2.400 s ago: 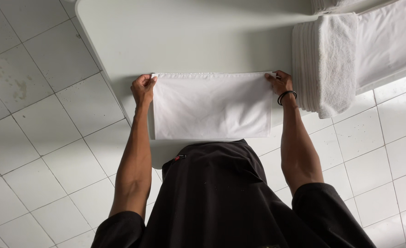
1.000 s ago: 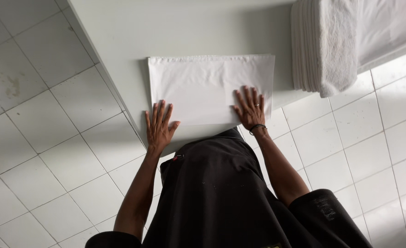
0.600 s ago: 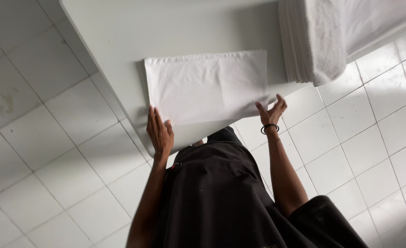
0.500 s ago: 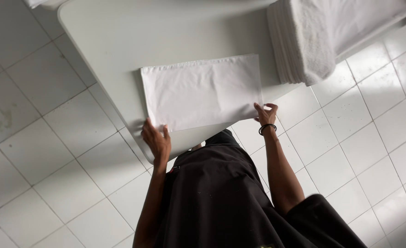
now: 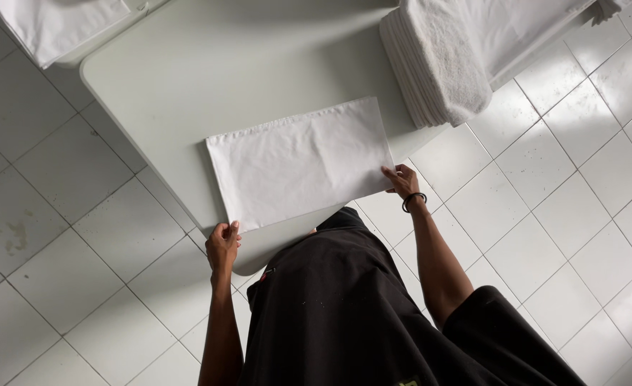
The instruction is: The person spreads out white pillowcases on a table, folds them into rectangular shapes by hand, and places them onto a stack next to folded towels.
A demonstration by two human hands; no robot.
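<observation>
A folded white cloth (image 5: 298,161) lies flat on the pale table (image 5: 223,64), its near edge along the table's front edge. My left hand (image 5: 223,244) pinches the cloth's near left corner. My right hand (image 5: 401,180), with a dark band on the wrist, grips the near right corner. Both arms reach out past my black shirt.
A stack of folded white towels (image 5: 437,61) sits at the table's right end, with more white cloth (image 5: 523,25) behind it. Another white cloth (image 5: 58,25) hangs at the far left corner. White floor tiles (image 5: 58,250) surround the table.
The hands were pressed flat on the cloth a second ago; they have slid to its near corners and closed on them. The view has tilted and shifted.
</observation>
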